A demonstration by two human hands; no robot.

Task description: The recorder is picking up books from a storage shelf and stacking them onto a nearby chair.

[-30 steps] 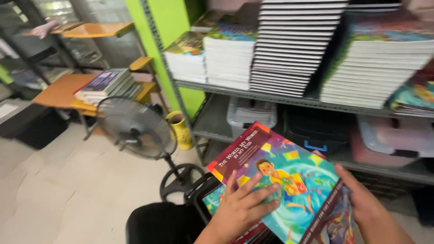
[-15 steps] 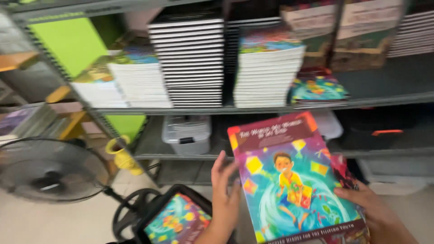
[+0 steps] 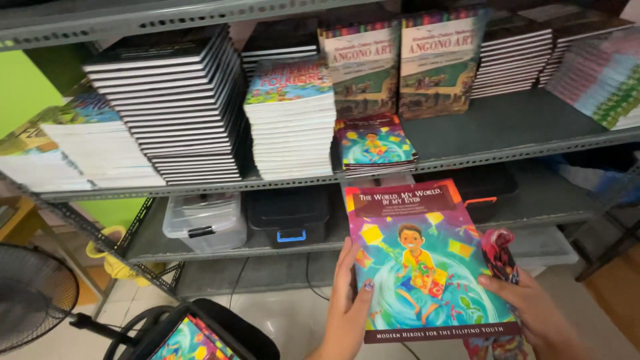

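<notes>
Keep both hands, left hand (image 3: 348, 303) and right hand (image 3: 533, 313), grasping the colourful paperback (image 3: 427, 260) level, aligning it above the matching short stack (image 3: 375, 145).

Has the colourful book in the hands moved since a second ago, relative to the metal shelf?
Yes. The colourful book has risen from low beside the fan toward the metal shelf, below the short matching stack.

this looks like a book stockroom or the storage corner of a bookshop. a grey metal shelf rack (image 3: 467, 143) holds many tall stacks of identical paperbacks (image 3: 290, 120) and dark-edged books (image 3: 173, 113), with two larger books (image 3: 400, 63) standing face out behind them. below those stacks, on the lower shelf, sit a clear plastic bin (image 3: 203, 223) and a black storage box (image 3: 288, 217). a floor fan (image 3: 30, 303) stands left of the rack on a tiled floor (image 3: 287, 320).
</notes>
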